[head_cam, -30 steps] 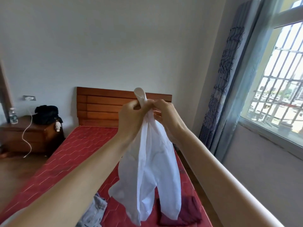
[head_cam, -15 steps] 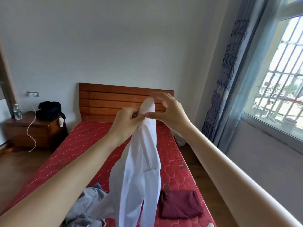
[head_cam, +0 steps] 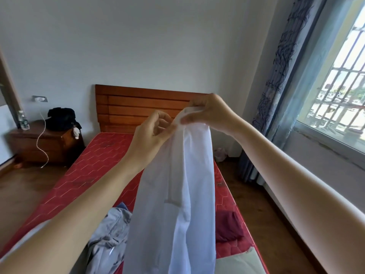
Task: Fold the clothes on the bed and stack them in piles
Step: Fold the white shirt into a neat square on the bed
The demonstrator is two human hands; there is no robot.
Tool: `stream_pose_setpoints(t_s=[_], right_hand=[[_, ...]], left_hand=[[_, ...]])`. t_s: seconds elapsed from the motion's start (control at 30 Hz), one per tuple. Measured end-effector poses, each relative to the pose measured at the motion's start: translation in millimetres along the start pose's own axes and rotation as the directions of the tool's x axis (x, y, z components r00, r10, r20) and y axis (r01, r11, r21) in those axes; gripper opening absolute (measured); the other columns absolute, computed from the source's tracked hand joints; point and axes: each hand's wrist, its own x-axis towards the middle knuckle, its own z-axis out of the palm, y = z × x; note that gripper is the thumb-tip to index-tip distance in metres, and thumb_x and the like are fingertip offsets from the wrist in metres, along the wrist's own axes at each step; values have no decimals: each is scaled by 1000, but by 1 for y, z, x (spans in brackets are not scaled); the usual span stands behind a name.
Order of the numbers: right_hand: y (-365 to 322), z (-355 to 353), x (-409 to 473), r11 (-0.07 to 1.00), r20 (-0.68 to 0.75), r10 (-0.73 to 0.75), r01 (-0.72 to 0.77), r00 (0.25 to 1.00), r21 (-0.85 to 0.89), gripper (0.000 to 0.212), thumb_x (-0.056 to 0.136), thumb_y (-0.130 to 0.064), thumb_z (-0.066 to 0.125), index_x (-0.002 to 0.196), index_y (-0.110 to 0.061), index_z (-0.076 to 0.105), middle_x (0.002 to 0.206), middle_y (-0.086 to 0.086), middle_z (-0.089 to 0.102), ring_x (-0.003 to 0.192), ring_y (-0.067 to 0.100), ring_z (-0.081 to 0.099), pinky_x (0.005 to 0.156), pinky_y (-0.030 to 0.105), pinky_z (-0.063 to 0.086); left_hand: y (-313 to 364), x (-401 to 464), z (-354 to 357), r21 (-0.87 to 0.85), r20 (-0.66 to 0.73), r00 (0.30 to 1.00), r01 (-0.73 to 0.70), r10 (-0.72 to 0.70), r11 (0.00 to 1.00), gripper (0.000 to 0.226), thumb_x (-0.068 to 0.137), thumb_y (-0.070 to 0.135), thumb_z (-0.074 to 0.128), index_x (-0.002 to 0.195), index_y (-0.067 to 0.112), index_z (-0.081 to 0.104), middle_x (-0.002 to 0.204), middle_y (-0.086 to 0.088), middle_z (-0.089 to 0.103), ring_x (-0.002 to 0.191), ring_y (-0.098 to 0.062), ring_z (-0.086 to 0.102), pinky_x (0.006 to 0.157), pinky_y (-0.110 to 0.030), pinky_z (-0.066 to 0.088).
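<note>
Wooden nightstand (head_cam: 37, 143), barred window (head_cam: 339, 91), plain wall (head_cam: 138, 40)

white garment (head_cam: 173, 198) held up above the red mattress (head_cam: 87, 165), top edge pinched, rest hanging in long folds. crumpled grey garment (head_cam: 110, 234) on mattress at its left; folded maroon garment (head_cam: 229, 226) flat at its right.

bedroom in someone's home, pretty clearly | bed (head_cam: 94, 155) with red patterned mattress and slatted wooden headboard (head_cam: 142, 109) against a plain wall | wooden nightstand (head_cam: 39, 143) beside it with a water bottle (head_cam: 22, 120) on top | curtain (head_cam: 282, 76) by a barred window (head_cam: 341, 91) | wood floor (head_cam: 25, 190)
</note>
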Motion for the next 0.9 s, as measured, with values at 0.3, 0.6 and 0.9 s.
stream_pose_setpoints(t_s=[0.3, 0.6, 0.9], right_hand=[[12, -39, -18, 989, -205, 75, -48, 976, 137, 18, 67, -17, 86, 77, -16, 72, 78, 9, 69, 69, 15, 65, 73, 43, 57], [36, -51, -38, 990, -255, 140, -129, 957, 59, 19, 64, -24, 87, 71, -27, 70, 73, -1, 69, 66, 12, 64, 71, 39, 58], [66, -50, -45, 950, -397, 250, -302, 883, -73, 23, 63, -35, 86, 77, -23, 72, 69, -8, 64, 62, 8, 58, 66, 31, 56]], left_hand=[[-87, -56, 25, 294, 137, 984, 68, -112, 954, 23, 81, 13, 73, 98, 26, 66, 99, 20, 64, 78, 5, 63, 75, -18, 53], [-126, -75, 63, 276, 27, 981, 176, -190, 945, 16, 82, 1, 69, 84, 15, 75, 83, 9, 71, 76, -6, 67, 73, -23, 53], [-108, -85, 23, 452, -54, 980, -145, 190, 880, 16, 82, -9, 67, 92, 1, 74, 85, -8, 72, 70, -15, 66, 65, -24, 53]])
